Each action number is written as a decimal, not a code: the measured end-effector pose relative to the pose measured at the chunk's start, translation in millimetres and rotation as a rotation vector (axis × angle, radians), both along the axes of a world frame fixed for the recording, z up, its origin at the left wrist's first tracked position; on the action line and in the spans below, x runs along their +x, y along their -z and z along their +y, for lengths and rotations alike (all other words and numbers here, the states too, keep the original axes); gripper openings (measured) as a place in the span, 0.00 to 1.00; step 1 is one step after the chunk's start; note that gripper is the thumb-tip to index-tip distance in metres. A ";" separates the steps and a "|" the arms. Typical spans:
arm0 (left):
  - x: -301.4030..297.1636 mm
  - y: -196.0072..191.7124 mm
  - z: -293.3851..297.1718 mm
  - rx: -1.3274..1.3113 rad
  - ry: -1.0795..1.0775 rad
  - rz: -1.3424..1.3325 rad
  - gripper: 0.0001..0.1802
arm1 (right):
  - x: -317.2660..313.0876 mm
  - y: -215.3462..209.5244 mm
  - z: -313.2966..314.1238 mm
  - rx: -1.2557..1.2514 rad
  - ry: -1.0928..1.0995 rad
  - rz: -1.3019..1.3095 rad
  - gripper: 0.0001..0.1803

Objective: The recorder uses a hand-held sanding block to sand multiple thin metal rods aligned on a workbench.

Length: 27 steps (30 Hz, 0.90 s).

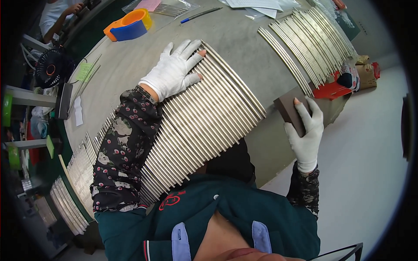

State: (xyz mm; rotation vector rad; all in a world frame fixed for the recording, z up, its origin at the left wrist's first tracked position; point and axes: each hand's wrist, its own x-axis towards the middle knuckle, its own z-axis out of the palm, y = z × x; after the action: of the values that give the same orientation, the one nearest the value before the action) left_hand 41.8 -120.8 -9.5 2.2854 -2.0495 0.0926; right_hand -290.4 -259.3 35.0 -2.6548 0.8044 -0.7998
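A wide row of thin silver metal rods (209, 117) lies side by side on the grey table (244, 52) in front of me. My left hand (172, 71), in a white glove with some bare fingertips, rests on the far ends of these rods with its fingers spread. At the right, my right hand (308, 137), gloved the same way, grips a dark brown block (288, 106) by the table's near edge. Its thumb and fingers sit on either side of the block. The block is apart from the rods of the wide row.
Another batch of rods (311, 43) lies at the far right, near a red box (331, 89). An orange and blue tape dispenser (130, 27), a pen (201, 15) and papers (254, 4) are at the back. More rods (69, 204) and a black fan (50, 67) are leftward. A person (56, 17) sits beyond.
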 end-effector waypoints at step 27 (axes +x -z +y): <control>-11.3 3.4 -45.0 0.010 0.060 -0.066 0.31 | -14.7 23.7 4.8 -0.066 -0.077 0.069 0.32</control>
State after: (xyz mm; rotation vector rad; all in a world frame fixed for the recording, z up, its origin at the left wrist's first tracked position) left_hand 30.5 -165.8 -12.9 2.2542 -2.1525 0.1574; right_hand -305.1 -254.5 11.2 -2.7668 0.6984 -0.7319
